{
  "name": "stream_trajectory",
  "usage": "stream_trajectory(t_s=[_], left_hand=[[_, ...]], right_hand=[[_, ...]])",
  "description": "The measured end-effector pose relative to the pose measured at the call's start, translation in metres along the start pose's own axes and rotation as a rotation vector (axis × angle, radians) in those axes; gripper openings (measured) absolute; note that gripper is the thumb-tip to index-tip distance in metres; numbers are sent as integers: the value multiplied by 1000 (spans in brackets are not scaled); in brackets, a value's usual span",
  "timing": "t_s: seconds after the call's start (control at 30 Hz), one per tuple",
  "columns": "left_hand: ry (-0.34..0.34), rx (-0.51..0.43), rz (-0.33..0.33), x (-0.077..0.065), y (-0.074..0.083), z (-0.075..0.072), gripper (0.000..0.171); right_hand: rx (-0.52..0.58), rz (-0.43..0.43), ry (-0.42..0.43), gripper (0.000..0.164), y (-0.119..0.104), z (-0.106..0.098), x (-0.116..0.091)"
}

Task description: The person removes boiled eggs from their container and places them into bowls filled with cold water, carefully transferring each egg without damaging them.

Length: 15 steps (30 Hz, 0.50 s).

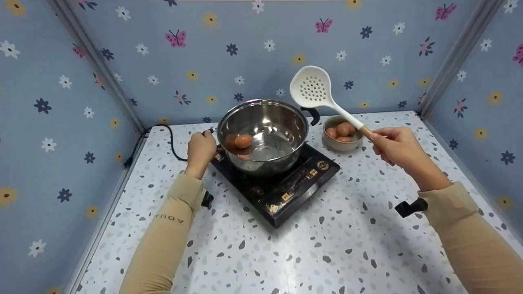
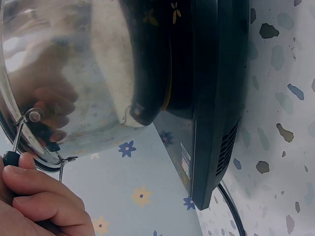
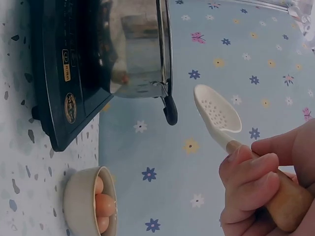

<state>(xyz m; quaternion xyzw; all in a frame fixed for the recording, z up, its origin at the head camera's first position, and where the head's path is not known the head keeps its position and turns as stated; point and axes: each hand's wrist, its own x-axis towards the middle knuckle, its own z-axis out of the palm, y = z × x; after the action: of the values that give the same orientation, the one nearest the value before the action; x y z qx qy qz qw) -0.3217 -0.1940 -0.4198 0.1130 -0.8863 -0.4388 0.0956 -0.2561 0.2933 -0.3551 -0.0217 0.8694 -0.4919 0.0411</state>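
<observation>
My left hand (image 1: 202, 149) grips the black side handle (image 2: 12, 158) of a steel pot (image 1: 265, 166), its fingers curled round it. The pot stands on a black induction cooker (image 1: 282, 204). Inside at the left lies a brown egg (image 1: 243, 141); an orange patch below it may be another egg or a reflection. My right hand (image 1: 398, 149) holds a white slotted spoon (image 1: 312, 85) by its wooden handle (image 3: 290, 201). The spoon's head is raised in the air, right of and above the pot rim, and carries nothing.
A beige bowl (image 1: 342, 145) with several brown eggs (image 1: 344, 130) stands right of the pot, below the spoon handle. A black power cord (image 1: 171, 143) runs from the cooker to the left edge. Flower-patterned panels (image 1: 253, 45) enclose the back and sides of the speckled table (image 1: 310, 257).
</observation>
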Motion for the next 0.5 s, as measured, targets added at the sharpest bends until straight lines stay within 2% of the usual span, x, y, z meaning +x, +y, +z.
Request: stream_trajectory(t_s=[0.3, 0.5], left_hand=[[-13, -9, -6, -1, -1, 0, 48], [-6, 0, -11, 0, 1, 0, 49]], right_hand=[[-58, 30, -62, 40, -17, 2, 7], [-82, 11, -104, 39, -30, 8, 13]])
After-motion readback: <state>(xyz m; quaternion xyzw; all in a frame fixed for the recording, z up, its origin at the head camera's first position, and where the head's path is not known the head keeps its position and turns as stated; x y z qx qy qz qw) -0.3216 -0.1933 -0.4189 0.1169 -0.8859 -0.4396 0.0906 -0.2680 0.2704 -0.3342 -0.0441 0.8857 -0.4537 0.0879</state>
